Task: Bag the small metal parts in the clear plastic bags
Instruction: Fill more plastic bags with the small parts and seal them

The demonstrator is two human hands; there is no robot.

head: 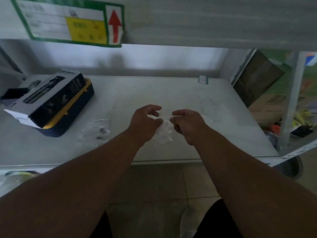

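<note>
Over the middle of the white table (171, 93), my left hand (145, 122) and my right hand (186, 125) pinch the top edge of one small clear plastic bag (165, 131), which hangs between them. What the bag holds is too blurred to tell. To the left on the table lie a few clear bags (96, 129) with small dark metal parts (102, 133) in them, apart from both hands.
A grey and black carton (49, 98) rests on a yellow and dark blue case (72, 117) at the table's left. A shelf with a green-framed label and red arrow (115, 25) hangs overhead. Cardboard boxes (267, 109) and clutter stand beyond the right edge.
</note>
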